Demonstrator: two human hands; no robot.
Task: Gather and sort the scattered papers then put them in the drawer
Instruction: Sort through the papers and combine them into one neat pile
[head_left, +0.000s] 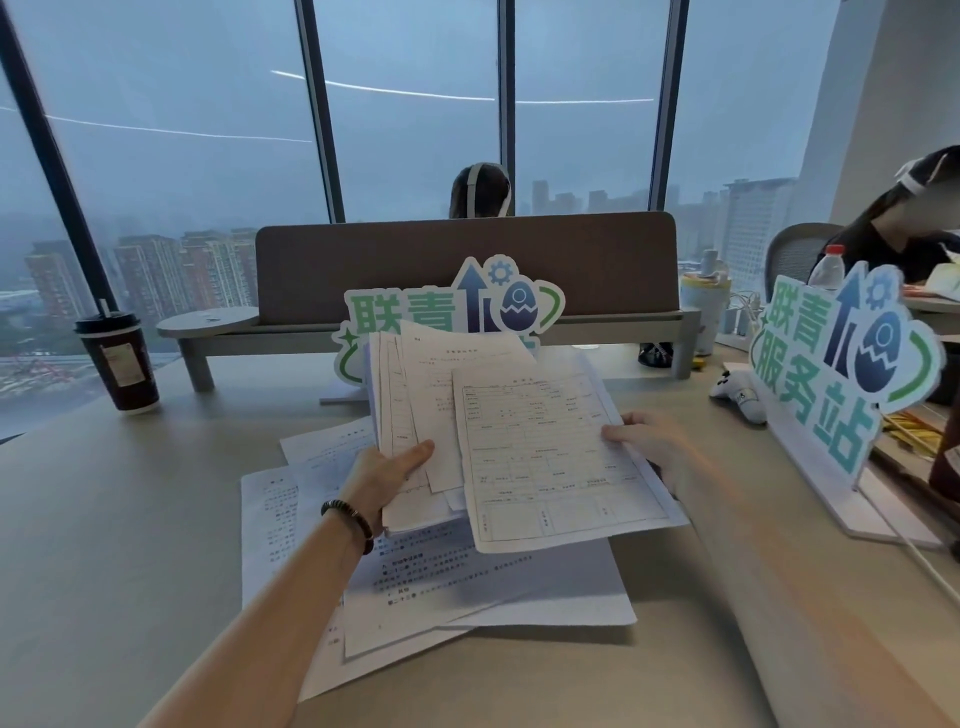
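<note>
My left hand (382, 475) grips a fanned bundle of printed sheets (415, 405) by its lower edge, lifted above the desk. My right hand (652, 439) pinches the right edge of a form sheet with a table grid (545, 457), which overlaps the front of that bundle. Under both hands, several more printed papers (467, 582) lie loosely overlapped on the beige desk (130, 519). No drawer is visible.
A dark lidded coffee cup (118, 361) stands at the left. A grey shelf riser with a brown divider (467, 270) runs across the back. Two green-and-blue standing signs, one (452, 306) behind the papers and another (841, 374) at the right. Two people sit beyond.
</note>
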